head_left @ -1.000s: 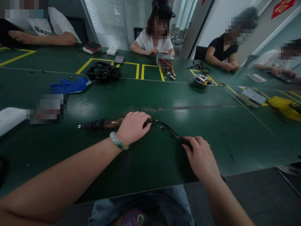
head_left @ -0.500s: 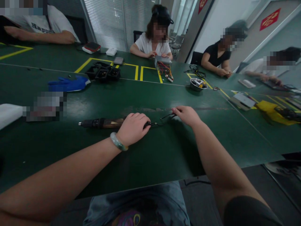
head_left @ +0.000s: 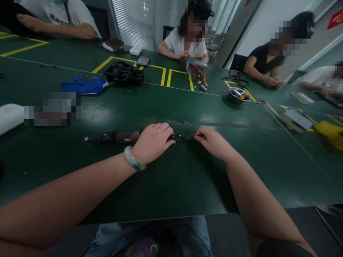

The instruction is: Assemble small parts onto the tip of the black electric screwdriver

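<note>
An electric screwdriver (head_left: pixel 118 137), black with a brown body, lies along the green table (head_left: pixel 171 185) with its tip pointing left. My left hand (head_left: pixel 155 141) is closed over its rear end and hides that part. From under the left fingers a thin black cord (head_left: pixel 183 138) runs right in a shallow wave. My right hand (head_left: pixel 214 142) pinches this cord between thumb and fingers, just above the tabletop. Whatever part of the cord lies inside the right hand is hidden.
A blue glove (head_left: pixel 84 85) and black trays (head_left: pixel 124 74) lie at the back left. Across the table a person handles a metal box with coloured wires (head_left: pixel 197 66). A steel bowl (head_left: pixel 238 95) of small parts stands right of centre, and a yellow item (head_left: pixel 331 130) farther right.
My right hand has come down closer to the table, and the cord between the hands lies straighter. The left hand stays on the screwdriver. The view has tilted slightly.
</note>
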The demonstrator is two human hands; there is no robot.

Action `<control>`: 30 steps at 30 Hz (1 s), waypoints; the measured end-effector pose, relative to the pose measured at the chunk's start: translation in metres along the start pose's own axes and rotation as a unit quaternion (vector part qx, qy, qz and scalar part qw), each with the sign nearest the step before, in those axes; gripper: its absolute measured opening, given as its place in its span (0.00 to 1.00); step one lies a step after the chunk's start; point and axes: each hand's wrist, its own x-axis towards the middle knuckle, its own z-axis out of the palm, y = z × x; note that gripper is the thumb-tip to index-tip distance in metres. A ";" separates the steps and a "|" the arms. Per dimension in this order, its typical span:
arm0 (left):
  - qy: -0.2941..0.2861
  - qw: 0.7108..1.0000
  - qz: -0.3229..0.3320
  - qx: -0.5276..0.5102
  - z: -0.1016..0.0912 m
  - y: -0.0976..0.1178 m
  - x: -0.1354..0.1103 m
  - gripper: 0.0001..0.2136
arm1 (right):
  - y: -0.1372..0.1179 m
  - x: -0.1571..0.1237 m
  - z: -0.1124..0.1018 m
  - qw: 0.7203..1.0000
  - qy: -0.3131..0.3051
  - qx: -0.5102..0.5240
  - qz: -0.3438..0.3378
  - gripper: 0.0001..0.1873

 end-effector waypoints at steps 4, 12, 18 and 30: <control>-0.012 1.000 0.022 0.006 -0.006 0.005 -0.003 0.11 | 0.001 -0.001 -0.005 0.998 -0.027 0.050 0.008 0.06; -0.082 0.997 0.010 0.005 -0.026 0.017 -0.013 0.06 | -0.027 -0.016 -0.004 0.984 -0.149 0.032 -0.092 0.02; -0.095 0.995 -0.008 -0.030 -0.015 0.024 -0.014 0.04 | -0.040 -0.015 0.012 0.988 -0.136 0.056 -0.041 0.04; -0.089 0.995 0.008 -0.033 -0.006 0.013 -0.010 0.05 | -0.043 -0.009 0.032 0.998 0.012 0.014 -0.052 0.01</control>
